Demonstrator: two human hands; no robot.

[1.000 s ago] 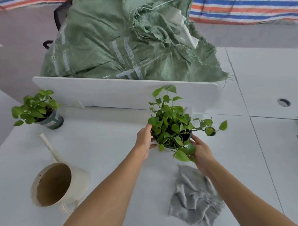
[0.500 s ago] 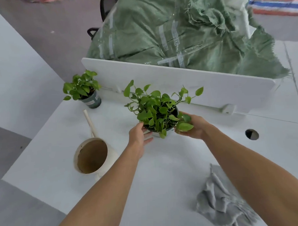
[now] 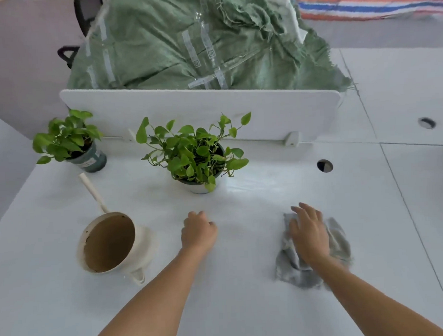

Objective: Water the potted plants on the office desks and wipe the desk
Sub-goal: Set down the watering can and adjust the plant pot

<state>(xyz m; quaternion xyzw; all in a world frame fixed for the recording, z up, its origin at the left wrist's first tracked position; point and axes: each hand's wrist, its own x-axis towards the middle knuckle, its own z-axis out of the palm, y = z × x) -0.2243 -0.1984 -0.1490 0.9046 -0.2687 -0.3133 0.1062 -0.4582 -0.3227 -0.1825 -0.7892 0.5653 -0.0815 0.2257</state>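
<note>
Two plants stood far on the desk (image 3: 245, 305) — centre plant (image 3: 195, 156) and left plant (image 3: 66, 140), its label unreadable. One watering can (image 3: 110, 243) sat near-left. The right hand (image 3: 309, 231) lay flat on the one grey cloth (image 3: 339, 236); the left hand (image 3: 199, 232) was loosely curled, holding nothing.

— Furniture?
— White desk (image 3: 245, 305), low divider panel (image 3: 201, 113) along its back edge, round cable hole (image 3: 324, 165) at right. Neighbouring desktops (image 3: 401, 86) butt against it on the right.
— Behind the panel?
— Big green woven sack (image 3: 161, 44), taped. Black chair (image 3: 80, 14) beside it. Grey floor (image 3: 23, 49); striped tarp (image 3: 373, 1) far right. Light soft, even.
</note>
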